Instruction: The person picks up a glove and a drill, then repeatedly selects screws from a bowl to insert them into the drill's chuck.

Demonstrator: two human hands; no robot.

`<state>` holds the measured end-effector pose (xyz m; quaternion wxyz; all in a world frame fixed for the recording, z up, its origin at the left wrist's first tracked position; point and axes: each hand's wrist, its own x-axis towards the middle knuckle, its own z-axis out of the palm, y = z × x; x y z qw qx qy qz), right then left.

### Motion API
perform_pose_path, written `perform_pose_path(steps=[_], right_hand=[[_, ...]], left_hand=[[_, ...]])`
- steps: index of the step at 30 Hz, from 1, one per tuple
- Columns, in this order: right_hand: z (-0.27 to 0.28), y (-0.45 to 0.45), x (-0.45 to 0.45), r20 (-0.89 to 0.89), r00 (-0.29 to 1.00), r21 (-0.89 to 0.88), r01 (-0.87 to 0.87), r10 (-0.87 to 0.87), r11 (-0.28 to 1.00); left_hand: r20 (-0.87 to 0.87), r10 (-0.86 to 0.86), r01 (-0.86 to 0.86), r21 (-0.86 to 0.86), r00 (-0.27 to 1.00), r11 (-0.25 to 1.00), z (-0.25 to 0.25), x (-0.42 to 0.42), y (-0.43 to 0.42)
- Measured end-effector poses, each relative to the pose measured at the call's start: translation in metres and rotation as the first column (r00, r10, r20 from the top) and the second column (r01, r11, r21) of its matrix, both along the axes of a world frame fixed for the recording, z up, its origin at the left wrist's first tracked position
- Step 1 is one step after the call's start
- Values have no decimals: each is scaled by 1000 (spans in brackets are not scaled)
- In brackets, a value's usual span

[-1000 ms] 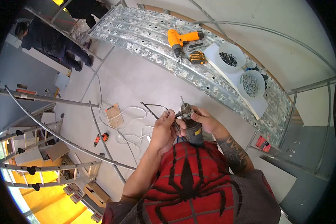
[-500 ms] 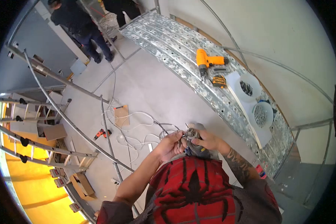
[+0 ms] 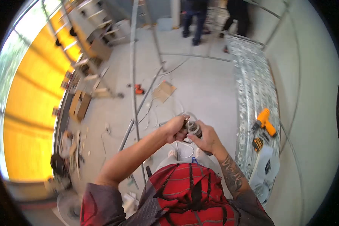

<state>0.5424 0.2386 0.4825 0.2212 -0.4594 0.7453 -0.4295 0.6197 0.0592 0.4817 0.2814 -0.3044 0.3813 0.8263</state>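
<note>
My right hand point(image 3: 206, 138) is wrapped around a power drill point(image 3: 194, 129). Its grey metal chuck end points up and away from me, and most of the body is hidden behind my fingers. My left hand point(image 3: 176, 129) is curled closed right beside the chuck, its fingertips at the drill's front end. Something small and brassy seems to show at those fingertips, too blurred to name. Both hands are in front of my waist, above the floor.
A perforated metal plank point(image 3: 248, 86) on the right bears an orange cordless drill point(image 3: 265, 121), a battery point(image 3: 257, 144) and white tubs point(image 3: 271, 165). Scaffold poles point(image 3: 134, 75) stand left of centre. Cardboard point(image 3: 164, 91), an orange-red drill point(image 3: 138, 89) and cables lie on the floor. Two people point(image 3: 195, 22) stand at the back.
My view has swung to the left, so the plank now sits farther right and the window side shows more. Both hands stay together at the drill, which remains in my right hand.
</note>
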Motion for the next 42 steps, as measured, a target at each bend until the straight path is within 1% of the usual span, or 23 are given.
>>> perform_pose_path(steps=[1,3,4,7,8,10,12,14,15,16,18,19,23,25,26,27,30,32,34,35,38,40,42], right_hand=[[8,-9,-6,27,998,-14,-55,55,998],[7,-17,-12,105,986,-58,-126,131,990],[7,-21,-11,113,976,-57,-183,188,981],[-2,-33,0,54,983,-65,-170,174,983],[-10,-36,6,72,967,-57,-242,246,969],[-26,-38,15,118,967,-86,-217,226,972],[-36,-42,25,70,943,-78,-321,326,944],[-34,-40,38,47,937,-16,-346,346,938],[-33,-39,46,50,933,-48,-354,356,934],[-35,-37,52,46,919,-40,-391,392,920],[-39,-30,65,28,915,8,-403,402,915],[-45,-27,69,-50,893,15,-447,447,894],[-57,-15,86,-9,797,34,-603,603,797],[-65,-15,94,185,763,-23,-626,619,779],[-70,-16,99,188,731,-28,-664,656,748],[-75,-15,104,227,739,-16,-648,634,761],[-76,-13,132,224,733,-39,-652,642,757],[-72,-18,145,199,705,-1,-695,681,719],[-60,-26,165,250,650,9,-743,717,670],[-52,-31,175,302,602,21,-780,739,626],[-43,-44,208,215,496,107,-868,841,485],[-37,-42,244,215,408,93,-913,887,398],[-49,-44,269,210,310,183,-944,927,274]], left_hand=[[13,72,-72,3,997,997,13,4,0],[68,353,-342,-132,933,930,31,9,15],[76,407,-395,-133,910,909,27,13,19],[32,648,-611,-301,761,732,21,32,34],[52,702,-659,-303,710,688,18,40,41],[-16,829,-796,-293,559,530,7,55,58],[-30,881,-842,-311,473,441,-7,72,67],[-159,889,-819,-482,431,311,-14,85,81],[-265,888,-811,-558,376,177,-29,87,87],[-261,904,-821,-552,339,148,-42,91,92],[-432,836,-715,-696,339,-70,-52,106,105],[-456,831,-703,-701,318,-116,-52,113,115],[-436,864,-751,-651,252,-110,-97,130,139],[-429,886,-772,-618,173,-148,-97,143,136],[-222,971,-924,-383,88,-4,-88,153,135],[3,997,-995,-75,71,71,-80,163,136],[110,994,-999,-31,-16,-13,-65,183,146],[54,993,-991,-94,-106,-100,-67,198,148],[-81,994,-970,-227,-70,-87,-65,216,150],[-91,992,-969,-223,-87,-105,-60,226,153],[-163,947,-918,-244,-278,-312,-53,256,164],[-266,843,-814,-241,-468,-529,-64,277,181],[-228,798,-736,-307,-558,-603,-69,298,200]])
